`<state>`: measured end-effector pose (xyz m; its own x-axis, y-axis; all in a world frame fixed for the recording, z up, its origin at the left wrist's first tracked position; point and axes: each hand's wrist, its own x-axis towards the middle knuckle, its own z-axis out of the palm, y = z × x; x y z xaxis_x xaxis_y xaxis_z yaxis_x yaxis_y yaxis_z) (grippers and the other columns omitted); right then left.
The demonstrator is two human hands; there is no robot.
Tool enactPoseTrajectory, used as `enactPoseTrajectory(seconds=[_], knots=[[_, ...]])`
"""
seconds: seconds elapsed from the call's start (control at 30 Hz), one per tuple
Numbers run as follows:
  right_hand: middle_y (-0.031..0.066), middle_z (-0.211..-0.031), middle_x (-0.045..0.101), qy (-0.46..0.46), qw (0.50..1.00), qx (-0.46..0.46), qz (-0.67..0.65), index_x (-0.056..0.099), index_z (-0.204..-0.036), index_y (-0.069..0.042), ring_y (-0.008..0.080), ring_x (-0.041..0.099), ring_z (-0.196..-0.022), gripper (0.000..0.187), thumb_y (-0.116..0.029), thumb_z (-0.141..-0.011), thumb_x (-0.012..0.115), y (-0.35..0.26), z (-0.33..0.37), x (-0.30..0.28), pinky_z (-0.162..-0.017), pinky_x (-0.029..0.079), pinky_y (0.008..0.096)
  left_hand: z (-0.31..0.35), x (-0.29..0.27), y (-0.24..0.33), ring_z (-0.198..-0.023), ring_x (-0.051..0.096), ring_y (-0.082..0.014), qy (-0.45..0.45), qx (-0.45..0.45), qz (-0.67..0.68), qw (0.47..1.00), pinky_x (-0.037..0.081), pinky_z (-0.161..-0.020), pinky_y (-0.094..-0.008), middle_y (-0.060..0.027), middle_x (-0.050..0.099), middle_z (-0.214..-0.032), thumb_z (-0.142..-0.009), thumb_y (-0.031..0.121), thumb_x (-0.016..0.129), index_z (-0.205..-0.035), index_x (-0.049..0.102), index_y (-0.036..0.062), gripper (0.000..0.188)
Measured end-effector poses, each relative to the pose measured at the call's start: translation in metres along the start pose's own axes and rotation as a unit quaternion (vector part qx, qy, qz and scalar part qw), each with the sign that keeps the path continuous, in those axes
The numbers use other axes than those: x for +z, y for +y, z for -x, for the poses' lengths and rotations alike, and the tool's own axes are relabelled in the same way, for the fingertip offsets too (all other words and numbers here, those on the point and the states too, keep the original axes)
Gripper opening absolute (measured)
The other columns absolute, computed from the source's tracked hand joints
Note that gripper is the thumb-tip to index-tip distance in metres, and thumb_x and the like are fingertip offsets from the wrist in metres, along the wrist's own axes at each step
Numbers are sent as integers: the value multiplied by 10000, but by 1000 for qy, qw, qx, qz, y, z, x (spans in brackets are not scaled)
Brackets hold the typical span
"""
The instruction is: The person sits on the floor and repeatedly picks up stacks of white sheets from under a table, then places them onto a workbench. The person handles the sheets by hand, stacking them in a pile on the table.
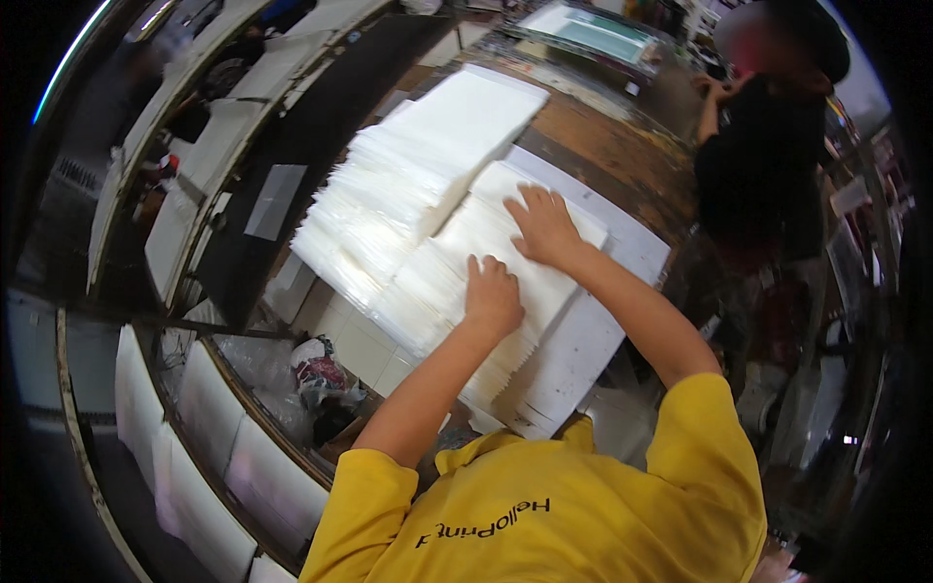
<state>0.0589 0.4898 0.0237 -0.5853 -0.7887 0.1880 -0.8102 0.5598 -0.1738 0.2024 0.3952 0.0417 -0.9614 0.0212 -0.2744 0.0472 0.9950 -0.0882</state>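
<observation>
Two stacks of thin, glossy white sheets lie side by side on a white board, their left edges fanned out in steps. On the nearer stack [466, 255] rests my right hand [546, 225], its fingers spread over the upper part. My left hand [494, 296] lies on the fanned lower part of that same stack, fingers apart and slightly bent, gripping nothing that I can see. The farther stack [418, 146] sits just beyond, touched by neither hand. Whether the sheets are paper or plastic film cannot be told.
The white board [627, 277] lies on a worn, stained wooden table [622, 160]. At its far end stands a framed screen [588, 39]. A person in black [763, 146] stands at the far right. Racks with pale panels [199, 496] line the left side.
</observation>
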Motion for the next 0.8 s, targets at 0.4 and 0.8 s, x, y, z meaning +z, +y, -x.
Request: enactPoseTrajectory(seconds=[0.4,0.8], knots=[[176,-1235,511,-126,985,-20,114,410,-1404,-164,353,529,-1082,772,-217,-727,778,-32,5,11,-809,484,491,1,-4,2,-1229,503,-299,-23,23,2,999,129,-1175,-583,-160,607,-1189,-798,543,671,-1216,648,41,653],[155,-935,664,-54,989,60,126,304,-1502,-109,304,676,-819,688,-99,-867,569,8,-18,1,-662,533,469,-1,1,1,-1234,498,-319,-51,17,23,998,127,-1170,-604,-181,601,-1200,-824,520,640,-1187,640,32,608]])
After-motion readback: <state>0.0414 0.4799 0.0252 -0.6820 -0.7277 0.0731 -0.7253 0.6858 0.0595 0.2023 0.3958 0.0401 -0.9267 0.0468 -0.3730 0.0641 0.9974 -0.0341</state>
